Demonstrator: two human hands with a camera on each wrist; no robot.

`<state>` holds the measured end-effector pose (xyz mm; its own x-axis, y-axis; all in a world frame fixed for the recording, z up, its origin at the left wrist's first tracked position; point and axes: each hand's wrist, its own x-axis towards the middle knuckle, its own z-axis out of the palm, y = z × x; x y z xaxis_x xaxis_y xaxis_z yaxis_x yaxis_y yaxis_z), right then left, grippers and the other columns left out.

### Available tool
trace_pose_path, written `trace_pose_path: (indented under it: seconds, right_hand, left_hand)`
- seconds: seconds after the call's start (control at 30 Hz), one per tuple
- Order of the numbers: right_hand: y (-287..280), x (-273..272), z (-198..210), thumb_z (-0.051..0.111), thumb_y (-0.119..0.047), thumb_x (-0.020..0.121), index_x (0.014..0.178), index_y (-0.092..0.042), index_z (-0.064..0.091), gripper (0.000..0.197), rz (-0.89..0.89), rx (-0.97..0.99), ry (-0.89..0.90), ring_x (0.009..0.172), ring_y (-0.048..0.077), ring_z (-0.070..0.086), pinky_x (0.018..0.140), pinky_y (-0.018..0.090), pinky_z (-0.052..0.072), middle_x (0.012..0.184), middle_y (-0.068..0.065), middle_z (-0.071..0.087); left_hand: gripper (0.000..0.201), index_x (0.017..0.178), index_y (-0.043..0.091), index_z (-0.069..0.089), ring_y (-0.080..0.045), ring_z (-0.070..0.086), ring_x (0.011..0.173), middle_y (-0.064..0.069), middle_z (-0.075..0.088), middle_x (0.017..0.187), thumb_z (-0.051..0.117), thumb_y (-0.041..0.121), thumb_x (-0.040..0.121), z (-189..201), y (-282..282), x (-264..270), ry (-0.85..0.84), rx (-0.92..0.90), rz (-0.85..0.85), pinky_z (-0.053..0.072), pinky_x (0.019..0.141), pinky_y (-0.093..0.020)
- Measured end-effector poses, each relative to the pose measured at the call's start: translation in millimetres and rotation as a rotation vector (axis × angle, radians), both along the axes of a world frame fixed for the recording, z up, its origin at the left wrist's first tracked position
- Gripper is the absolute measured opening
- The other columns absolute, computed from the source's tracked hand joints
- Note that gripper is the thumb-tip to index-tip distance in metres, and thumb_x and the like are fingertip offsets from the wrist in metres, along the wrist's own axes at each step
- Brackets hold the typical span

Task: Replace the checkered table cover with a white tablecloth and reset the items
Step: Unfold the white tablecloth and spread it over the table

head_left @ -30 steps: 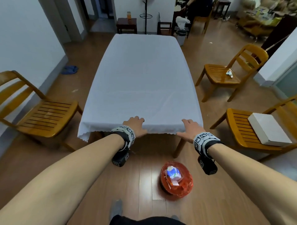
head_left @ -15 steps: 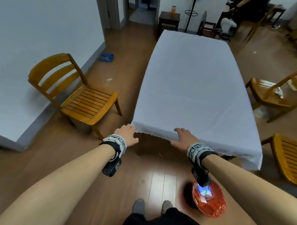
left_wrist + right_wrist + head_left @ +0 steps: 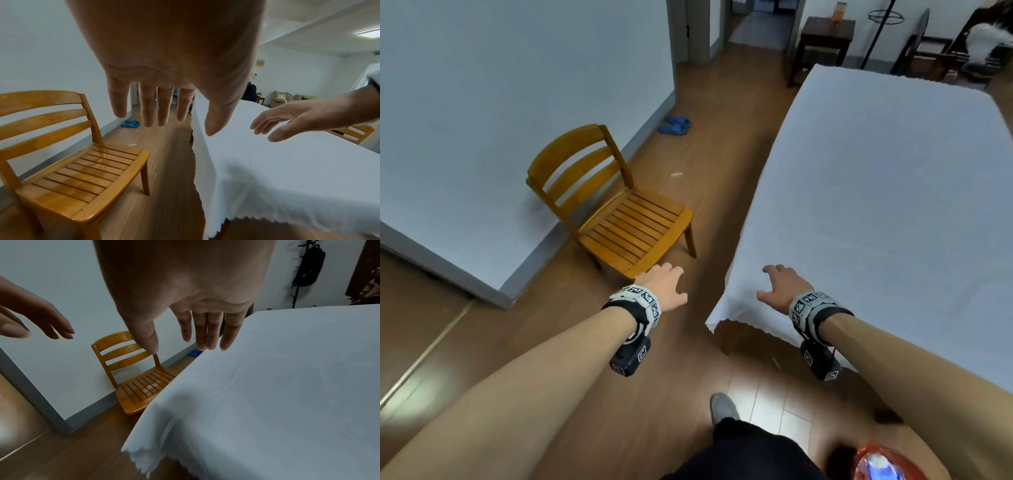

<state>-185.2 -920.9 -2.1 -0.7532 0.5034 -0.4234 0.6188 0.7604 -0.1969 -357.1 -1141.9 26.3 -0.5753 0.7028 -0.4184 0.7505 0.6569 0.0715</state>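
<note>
A white tablecloth (image 3: 887,192) covers the whole table, its scalloped hem hanging off the near corner (image 3: 714,323). My left hand (image 3: 666,286) is in the air left of that corner, over the floor, fingers straight and empty. My right hand (image 3: 782,286) hovers just above the cloth near the corner, fingers spread and holding nothing. In the left wrist view the left hand (image 3: 162,104) is open with the cloth (image 3: 287,162) to its right. The right wrist view shows the right hand (image 3: 197,335) open above the cloth (image 3: 277,394).
A wooden slatted chair (image 3: 619,212) stands by the wall, left of the table. Blue slippers (image 3: 674,125) lie on the floor further back. A red basket (image 3: 880,462) with items sits on the floor at bottom right. A dark side table (image 3: 823,37) stands beyond the table.
Both hands have come off the near hem of the tablecloth. I have turned and stepped left toward the table's left corner, and the left hand is now off the table.
</note>
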Motion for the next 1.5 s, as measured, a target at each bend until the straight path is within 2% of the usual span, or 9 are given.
trace_pose_path:
  seconds: [0.2, 0.43, 0.53, 0.7, 0.9, 1.1, 1.33, 1.5]
  right_hand:
    - [40.9, -92.4, -7.0, 0.056, -0.045, 0.091, 0.148, -0.019, 0.035, 0.067, 0.068, 0.019, 0.008, 0.132, 0.026, 0.044, 0.1, 0.044, 0.048, 0.147, 0.006, 0.044]
    - [60.1, -192.8, -28.3, 0.055, -0.048, 0.089, 0.147, -0.018, 0.035, 0.068, 0.134, 0.041, -0.048, 0.133, 0.026, 0.043, 0.1, 0.045, 0.048, 0.147, 0.006, 0.043]
    - [67.6, -240.1, -36.6, 0.053, -0.048, 0.09, 0.147, -0.019, 0.035, 0.067, 0.104, 0.044, -0.056, 0.134, 0.025, 0.043, 0.101, 0.044, 0.047, 0.147, 0.005, 0.042]
    - [84.9, -297.8, -43.6, 0.054, -0.045, 0.091, 0.149, -0.019, 0.034, 0.066, -0.057, 0.006, -0.068, 0.135, 0.025, 0.041, 0.107, 0.044, 0.043, 0.149, 0.005, 0.041]
    - [106.6, -325.8, -28.1, 0.054, -0.043, 0.092, 0.148, -0.02, 0.035, 0.063, -0.296, -0.011, -0.05, 0.131, 0.022, 0.046, 0.103, 0.041, 0.047, 0.148, 0.003, 0.043]
    - [156.2, -320.2, -24.9, 0.051, -0.041, 0.092, 0.148, -0.02, 0.034, 0.062, -0.45, -0.018, -0.097, 0.134, 0.022, 0.041, 0.103, 0.042, 0.047, 0.149, 0.002, 0.042]
    - [268.2, -316.9, -41.1, 0.051, -0.036, 0.092, 0.146, -0.018, 0.036, 0.06, -0.604, -0.048, -0.081, 0.133, 0.023, 0.041, 0.101, 0.042, 0.047, 0.146, 0.004, 0.043]
    - [354.6, -336.1, -41.1, 0.051, -0.033, 0.092, 0.146, -0.017, 0.036, 0.059, -0.631, -0.07, -0.047, 0.133, 0.023, 0.041, 0.102, 0.042, 0.046, 0.146, 0.005, 0.043]
  left_hand:
    - [0.063, 0.145, 0.026, 0.038, -0.024, 0.045, 0.128, -0.001, 0.045, 0.141, 0.051, 0.053, 0.089, 8.3, 38.8, -75.0, 0.028, -0.023, 0.04, 0.046, 0.097, -0.045]
    - [0.057, 0.138, 0.026, 0.044, -0.023, 0.049, 0.119, 0.0, 0.05, 0.134, 0.051, 0.053, 0.089, -9.7, 70.2, -165.5, -0.007, -0.023, 0.032, 0.048, 0.092, -0.043]
    - [0.055, 0.135, 0.024, 0.046, -0.023, 0.05, 0.117, -0.001, 0.052, 0.132, 0.051, 0.053, 0.088, -22.9, 86.1, -219.9, -0.026, -0.024, -0.005, 0.047, 0.093, -0.043]
    - [0.06, 0.142, 0.023, 0.041, -0.026, 0.046, 0.126, -0.003, 0.046, 0.143, 0.05, 0.049, 0.089, -33.0, 119.7, -311.5, -0.056, -0.036, -0.135, 0.045, 0.099, -0.045]
    - [0.058, 0.142, 0.023, 0.041, -0.024, 0.046, 0.126, -0.002, 0.048, 0.14, 0.051, 0.047, 0.09, -29.2, 188.4, -390.0, -0.088, -0.01, -0.321, 0.045, 0.099, -0.045]
    - [0.058, 0.143, 0.025, 0.041, -0.022, 0.046, 0.126, 0.001, 0.048, 0.14, 0.049, 0.049, 0.091, -42.0, 278.0, -407.5, -0.139, -0.019, -0.492, 0.044, 0.098, -0.043]
    - [0.058, 0.143, 0.025, 0.041, -0.023, 0.046, 0.127, 0.001, 0.047, 0.142, 0.049, 0.048, 0.091, -52.6, 413.8, -417.6, -0.134, -0.061, -0.618, 0.044, 0.097, -0.042]
    - [0.056, 0.142, 0.026, 0.041, -0.023, 0.048, 0.126, 0.002, 0.047, 0.14, 0.049, 0.047, 0.091, -39.2, 511.5, -435.4, -0.134, -0.055, -0.615, 0.044, 0.093, -0.041]
